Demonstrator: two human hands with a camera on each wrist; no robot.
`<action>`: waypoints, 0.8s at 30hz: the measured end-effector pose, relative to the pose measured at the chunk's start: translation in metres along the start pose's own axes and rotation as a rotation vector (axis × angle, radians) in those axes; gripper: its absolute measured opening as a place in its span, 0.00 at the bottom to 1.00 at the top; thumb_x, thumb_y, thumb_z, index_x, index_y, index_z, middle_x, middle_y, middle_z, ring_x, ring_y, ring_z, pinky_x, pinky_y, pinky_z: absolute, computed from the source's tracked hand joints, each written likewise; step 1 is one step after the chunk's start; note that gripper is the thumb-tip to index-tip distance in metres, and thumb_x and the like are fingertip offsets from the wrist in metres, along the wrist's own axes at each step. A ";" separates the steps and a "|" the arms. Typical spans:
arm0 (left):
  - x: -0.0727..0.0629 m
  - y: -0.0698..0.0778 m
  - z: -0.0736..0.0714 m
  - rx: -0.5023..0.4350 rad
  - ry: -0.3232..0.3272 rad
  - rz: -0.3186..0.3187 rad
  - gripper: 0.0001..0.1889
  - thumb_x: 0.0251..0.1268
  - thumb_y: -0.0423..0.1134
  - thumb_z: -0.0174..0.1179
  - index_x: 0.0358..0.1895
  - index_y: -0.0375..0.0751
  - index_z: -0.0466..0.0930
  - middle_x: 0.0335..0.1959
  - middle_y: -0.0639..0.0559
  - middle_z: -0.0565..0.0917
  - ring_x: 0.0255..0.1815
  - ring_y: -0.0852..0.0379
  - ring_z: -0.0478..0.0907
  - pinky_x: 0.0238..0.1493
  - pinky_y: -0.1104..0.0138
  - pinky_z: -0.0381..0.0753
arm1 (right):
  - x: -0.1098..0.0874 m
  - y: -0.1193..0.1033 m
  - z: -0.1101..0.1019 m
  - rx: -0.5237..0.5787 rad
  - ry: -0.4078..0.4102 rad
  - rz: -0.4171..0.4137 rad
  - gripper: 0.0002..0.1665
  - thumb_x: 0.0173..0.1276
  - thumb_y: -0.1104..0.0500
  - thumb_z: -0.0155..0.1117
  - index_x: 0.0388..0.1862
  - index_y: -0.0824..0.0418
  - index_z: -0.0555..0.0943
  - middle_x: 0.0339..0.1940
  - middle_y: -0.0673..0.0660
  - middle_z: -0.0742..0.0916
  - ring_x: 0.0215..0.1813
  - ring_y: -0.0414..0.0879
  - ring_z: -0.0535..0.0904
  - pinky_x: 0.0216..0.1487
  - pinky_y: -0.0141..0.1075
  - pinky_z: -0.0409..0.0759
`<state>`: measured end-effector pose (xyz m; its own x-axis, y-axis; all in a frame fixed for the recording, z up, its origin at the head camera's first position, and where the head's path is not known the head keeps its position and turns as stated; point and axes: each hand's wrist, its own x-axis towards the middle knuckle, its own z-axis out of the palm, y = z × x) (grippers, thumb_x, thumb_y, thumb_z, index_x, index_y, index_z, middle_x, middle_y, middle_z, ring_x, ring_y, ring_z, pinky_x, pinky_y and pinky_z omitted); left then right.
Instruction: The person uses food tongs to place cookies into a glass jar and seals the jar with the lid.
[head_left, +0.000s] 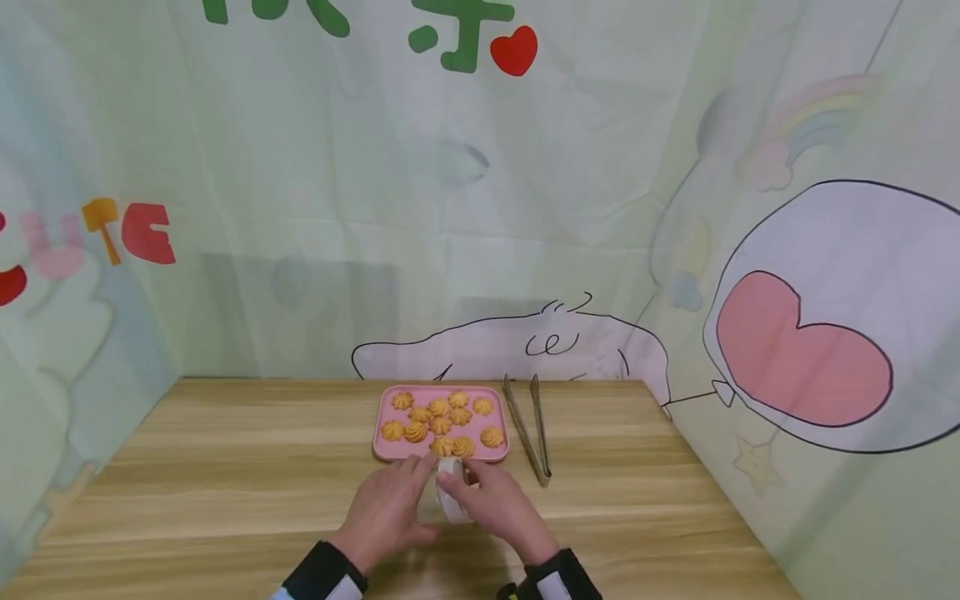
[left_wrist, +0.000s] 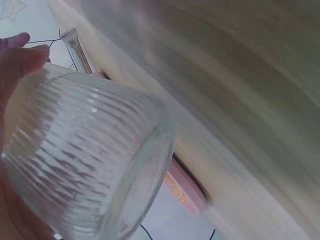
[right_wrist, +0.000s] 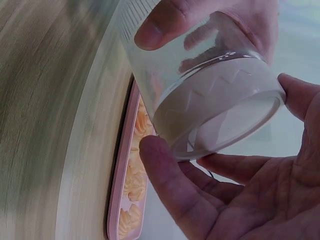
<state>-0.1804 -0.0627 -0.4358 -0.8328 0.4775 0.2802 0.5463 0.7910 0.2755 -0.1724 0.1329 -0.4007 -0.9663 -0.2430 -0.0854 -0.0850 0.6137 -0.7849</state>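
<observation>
A ribbed clear glass jar (left_wrist: 95, 155) with a white lid (right_wrist: 212, 100) is held tilted on its side above the wooden table. My left hand (head_left: 390, 504) grips the glass body, its fingers partly visible through the glass in the right wrist view. The fingers and thumb of my right hand (head_left: 504, 504) hold the lid by its rim. In the head view the lid faces right and the glass is hard to make out. Just beyond both hands lies a pink tray (head_left: 380, 421) bearing several piped, swirled cookies (head_left: 416, 432).
Metal tongs (head_left: 542, 454) lie right of the tray, their arms spread and tips pointing to the back. The wooden table (head_left: 247, 475) runs back to a printed curtain (head_left: 300, 208) that hangs behind and at both sides.
</observation>
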 end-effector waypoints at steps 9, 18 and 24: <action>-0.004 -0.002 0.000 -0.092 -0.040 -0.028 0.52 0.41 0.49 0.88 0.72 0.37 0.72 0.61 0.42 0.82 0.55 0.44 0.83 0.52 0.46 0.85 | -0.004 0.001 0.001 0.039 -0.030 -0.114 0.43 0.77 0.44 0.67 0.76 0.73 0.71 0.68 0.69 0.82 0.57 0.59 0.83 0.53 0.54 0.84; -0.004 -0.004 -0.005 -0.085 -0.030 -0.034 0.51 0.41 0.50 0.88 0.71 0.35 0.73 0.55 0.43 0.83 0.51 0.45 0.84 0.49 0.47 0.86 | -0.003 0.002 -0.002 0.063 -0.053 -0.161 0.44 0.73 0.51 0.74 0.78 0.72 0.68 0.71 0.71 0.79 0.63 0.67 0.80 0.58 0.61 0.81; -0.007 -0.005 -0.004 -0.049 0.001 -0.012 0.51 0.39 0.51 0.88 0.69 0.35 0.74 0.53 0.44 0.84 0.50 0.46 0.84 0.46 0.50 0.86 | -0.003 -0.004 0.001 0.096 -0.031 -0.095 0.47 0.78 0.41 0.65 0.80 0.72 0.65 0.73 0.73 0.77 0.67 0.70 0.79 0.61 0.61 0.81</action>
<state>-0.1771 -0.0718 -0.4360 -0.8392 0.4675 0.2779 0.5400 0.7769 0.3238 -0.1692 0.1301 -0.3975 -0.9470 -0.3202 -0.0254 -0.1507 0.5128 -0.8452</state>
